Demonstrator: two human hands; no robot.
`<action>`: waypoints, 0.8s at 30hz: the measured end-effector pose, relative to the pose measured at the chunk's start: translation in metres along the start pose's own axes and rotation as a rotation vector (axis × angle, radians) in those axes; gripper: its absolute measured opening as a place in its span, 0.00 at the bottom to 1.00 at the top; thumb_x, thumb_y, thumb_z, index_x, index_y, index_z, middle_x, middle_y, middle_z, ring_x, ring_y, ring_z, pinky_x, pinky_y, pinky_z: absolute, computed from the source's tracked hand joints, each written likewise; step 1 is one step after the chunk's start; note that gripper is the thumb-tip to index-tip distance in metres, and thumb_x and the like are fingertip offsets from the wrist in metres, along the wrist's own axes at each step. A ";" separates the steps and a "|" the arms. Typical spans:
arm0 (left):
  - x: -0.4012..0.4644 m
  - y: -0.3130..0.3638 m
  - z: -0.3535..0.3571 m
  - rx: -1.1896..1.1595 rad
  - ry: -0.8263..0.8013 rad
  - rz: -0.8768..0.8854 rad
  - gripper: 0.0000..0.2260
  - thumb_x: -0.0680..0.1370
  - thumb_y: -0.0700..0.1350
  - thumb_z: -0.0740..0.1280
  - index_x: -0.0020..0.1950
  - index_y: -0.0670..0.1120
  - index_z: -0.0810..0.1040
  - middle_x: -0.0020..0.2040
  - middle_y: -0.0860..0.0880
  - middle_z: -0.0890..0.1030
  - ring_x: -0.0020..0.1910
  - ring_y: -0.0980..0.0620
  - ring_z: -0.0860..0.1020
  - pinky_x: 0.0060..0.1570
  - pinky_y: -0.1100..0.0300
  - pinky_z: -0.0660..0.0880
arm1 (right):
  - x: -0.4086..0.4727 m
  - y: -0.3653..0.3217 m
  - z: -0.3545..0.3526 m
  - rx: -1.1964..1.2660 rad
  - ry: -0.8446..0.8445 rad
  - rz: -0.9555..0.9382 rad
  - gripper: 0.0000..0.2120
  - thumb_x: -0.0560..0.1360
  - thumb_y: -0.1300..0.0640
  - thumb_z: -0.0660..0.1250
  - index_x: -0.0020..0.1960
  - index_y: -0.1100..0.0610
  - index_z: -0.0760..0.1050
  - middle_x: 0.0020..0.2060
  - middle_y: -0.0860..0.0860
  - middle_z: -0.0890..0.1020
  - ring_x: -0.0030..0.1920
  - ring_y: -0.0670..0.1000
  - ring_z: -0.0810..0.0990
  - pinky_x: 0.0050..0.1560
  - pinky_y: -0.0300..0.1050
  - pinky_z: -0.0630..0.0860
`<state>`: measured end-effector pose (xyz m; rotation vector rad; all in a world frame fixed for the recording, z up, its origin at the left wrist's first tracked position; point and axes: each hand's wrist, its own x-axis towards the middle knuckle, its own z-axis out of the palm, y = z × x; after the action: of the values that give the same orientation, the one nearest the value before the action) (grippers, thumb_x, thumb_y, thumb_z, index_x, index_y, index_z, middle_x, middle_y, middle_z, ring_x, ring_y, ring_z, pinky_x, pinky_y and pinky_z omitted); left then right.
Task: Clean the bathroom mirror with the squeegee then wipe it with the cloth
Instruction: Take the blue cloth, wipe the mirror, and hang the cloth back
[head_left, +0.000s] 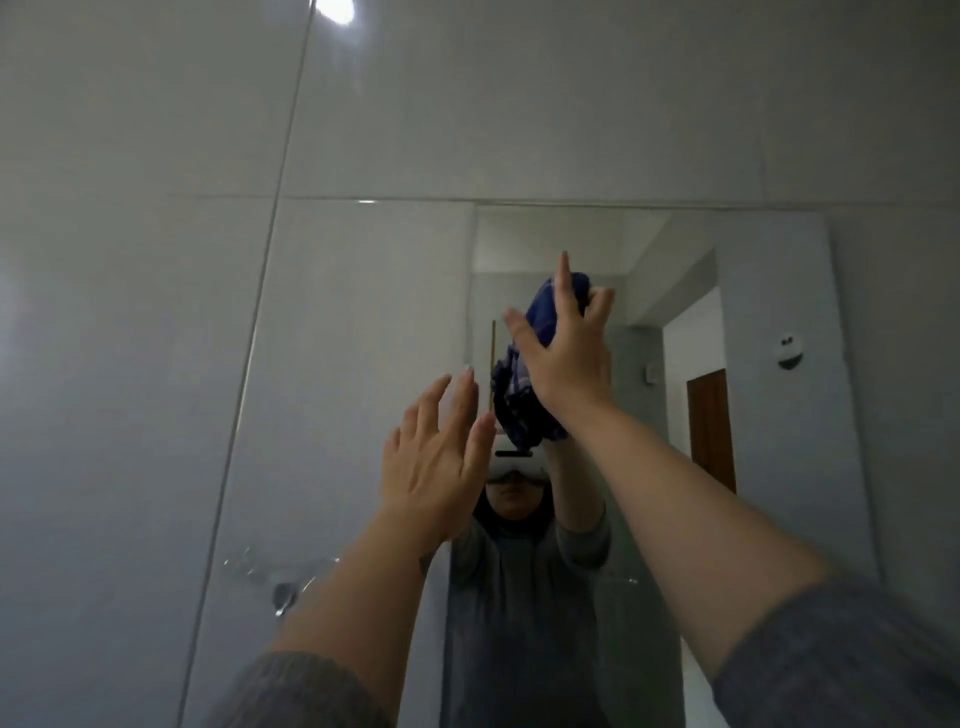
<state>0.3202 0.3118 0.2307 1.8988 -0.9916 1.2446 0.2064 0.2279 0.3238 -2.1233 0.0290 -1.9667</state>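
Note:
The bathroom mirror (353, 338) fills the wall ahead, its top edge running across the middle of the view. My right hand (563, 358) is raised near the mirror's upper part and presses a bunched dark blue checked cloth (519, 395) against the glass, fingers spread over it. My left hand (434, 460) is lifted below and left of it, open, fingers apart, holding nothing; whether it touches the glass I cannot tell. No squeegee is in view. The mirror reflects my grey-sleeved arms and the room behind.
Pale grey wall tiles (519, 104) surround the mirror above and to the left. A small fixture with water streaks (283, 595) sits low on the glass at the left. A white round wall hook (789, 351) hangs at the right.

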 end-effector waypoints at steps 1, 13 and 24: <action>0.007 0.002 0.005 -0.005 -0.013 -0.031 0.26 0.80 0.64 0.44 0.77 0.60 0.44 0.79 0.52 0.49 0.76 0.49 0.50 0.71 0.42 0.58 | 0.016 0.000 -0.002 -0.051 0.040 -0.043 0.38 0.76 0.43 0.64 0.78 0.49 0.47 0.70 0.60 0.59 0.60 0.59 0.74 0.53 0.44 0.74; 0.003 0.002 0.038 0.124 0.123 0.011 0.37 0.72 0.73 0.44 0.76 0.60 0.35 0.78 0.52 0.38 0.76 0.49 0.37 0.71 0.35 0.42 | 0.114 -0.003 0.052 -0.589 0.083 -0.188 0.40 0.76 0.31 0.52 0.78 0.50 0.42 0.78 0.54 0.47 0.77 0.58 0.44 0.72 0.66 0.40; 0.001 -0.004 0.041 0.081 0.164 0.019 0.37 0.72 0.73 0.47 0.77 0.59 0.45 0.79 0.52 0.48 0.77 0.49 0.46 0.70 0.35 0.47 | 0.132 -0.018 0.063 -0.855 -0.101 -0.326 0.25 0.82 0.43 0.47 0.77 0.43 0.46 0.79 0.50 0.48 0.78 0.55 0.44 0.68 0.71 0.34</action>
<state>0.3418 0.2787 0.2175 1.8179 -0.8871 1.4452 0.2776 0.2320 0.4530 -2.8882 0.6522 -2.2866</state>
